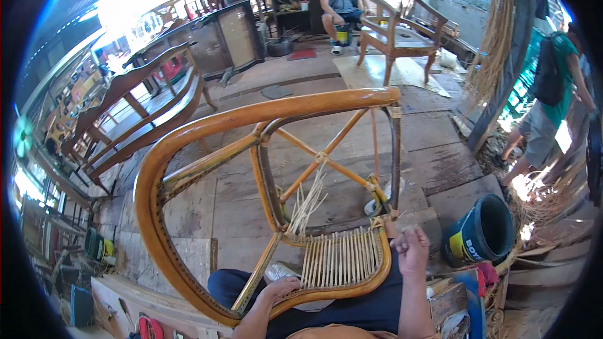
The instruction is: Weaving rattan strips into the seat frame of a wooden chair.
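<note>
A rattan chair frame (147, 213) lies tipped across my lap, its thick bent poles curving out to the left. Close to me, a panel of thin pale rattan rods (342, 257) fills one section. Loose light strips (308, 207) stick up beside this panel, below the crossed poles. My left hand (281, 288) is closed on the near curved pole, at the left end of the rods. Just right of the panel, my right hand (412, 250) is raised with its fingers pinched together. Whatever lies between those fingers is too small to make out.
A dark bucket (461, 238) stands at my right. Hanging fibre strands (496, 31) drape by a post. A wooden bench (141, 113) stands left, a wooden armchair (402, 41) at the back. One person (341, 3) sits there; another person (559, 88) is at far right.
</note>
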A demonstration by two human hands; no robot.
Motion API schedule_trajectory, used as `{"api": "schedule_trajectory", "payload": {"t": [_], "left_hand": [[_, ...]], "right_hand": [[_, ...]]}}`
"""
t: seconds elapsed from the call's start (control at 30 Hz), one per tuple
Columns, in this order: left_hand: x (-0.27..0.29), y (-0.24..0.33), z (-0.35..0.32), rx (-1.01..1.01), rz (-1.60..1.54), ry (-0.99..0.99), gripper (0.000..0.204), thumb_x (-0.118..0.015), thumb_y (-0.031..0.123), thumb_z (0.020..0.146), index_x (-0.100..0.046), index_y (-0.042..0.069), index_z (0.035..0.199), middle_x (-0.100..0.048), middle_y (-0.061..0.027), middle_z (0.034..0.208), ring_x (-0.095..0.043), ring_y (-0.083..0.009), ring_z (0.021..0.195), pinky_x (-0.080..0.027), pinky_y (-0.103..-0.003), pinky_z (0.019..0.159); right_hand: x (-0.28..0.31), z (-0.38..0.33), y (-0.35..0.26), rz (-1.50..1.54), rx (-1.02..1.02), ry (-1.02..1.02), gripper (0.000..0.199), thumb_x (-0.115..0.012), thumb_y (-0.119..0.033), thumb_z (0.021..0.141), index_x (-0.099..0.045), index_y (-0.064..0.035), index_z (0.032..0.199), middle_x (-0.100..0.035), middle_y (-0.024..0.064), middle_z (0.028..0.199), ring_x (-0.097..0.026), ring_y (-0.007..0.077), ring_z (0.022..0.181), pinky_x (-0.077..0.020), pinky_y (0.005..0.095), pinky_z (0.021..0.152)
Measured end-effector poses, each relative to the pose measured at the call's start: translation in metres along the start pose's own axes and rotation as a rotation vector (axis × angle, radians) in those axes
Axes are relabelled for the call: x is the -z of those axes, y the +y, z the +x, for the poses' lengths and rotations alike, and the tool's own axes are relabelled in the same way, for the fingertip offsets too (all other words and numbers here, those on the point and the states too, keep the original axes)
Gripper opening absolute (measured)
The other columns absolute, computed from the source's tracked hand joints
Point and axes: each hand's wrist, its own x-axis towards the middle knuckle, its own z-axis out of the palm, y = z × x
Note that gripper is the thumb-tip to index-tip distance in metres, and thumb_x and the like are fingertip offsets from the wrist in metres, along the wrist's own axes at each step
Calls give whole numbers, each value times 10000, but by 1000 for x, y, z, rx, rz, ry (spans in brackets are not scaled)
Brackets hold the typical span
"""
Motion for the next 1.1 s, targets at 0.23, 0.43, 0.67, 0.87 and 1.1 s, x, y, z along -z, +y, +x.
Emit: {"api": "schedule_trajectory", "payload": {"t": [0.23,0.43,0.67,0.87,1.1], "left_hand": [[17,-22,27,-117,-28,-46,86,-560,125,797,-592,46,783,-574,1,743,-512,-93,695,-416,-241,639],[2,-9,25,-93,82,-12,145,-603,187,803,-628,51,845,-585,-1,791,-514,-105,754,-417,-265,675],[13,-11,18,-59,130,-45,157,-606,210,808,-633,61,849,-588,2,810,-506,-98,764,-412,-249,690],[16,-26,34,-132,113,-46,181,-571,178,796,-639,32,879,-610,-33,816,-536,-122,739,-428,-268,664],[21,-37,47,-133,-30,-90,52,-589,117,809,-611,70,814,-588,6,756,-538,-97,680,-448,-261,609]], "right_hand": [[-125,-41,-136,279,366,-1611,266,-486,-238,898,-542,21,877,-543,90,681,-552,207,624,-475,433,714],[-144,-39,-125,301,305,-1650,353,-530,-284,876,-568,48,989,-600,101,760,-570,166,647,-478,398,713],[-135,-51,-97,306,156,-1547,383,-570,-309,831,-568,47,973,-595,126,762,-569,206,656,-461,369,645],[-116,-64,-66,308,30,-1434,413,-606,-330,792,-568,46,958,-590,148,764,-567,240,663,-446,344,588],[-17,-13,20,-309,-47,-325,182,-571,-155,846,-598,23,876,-562,60,648,-533,110,569,-416,219,525]]}}
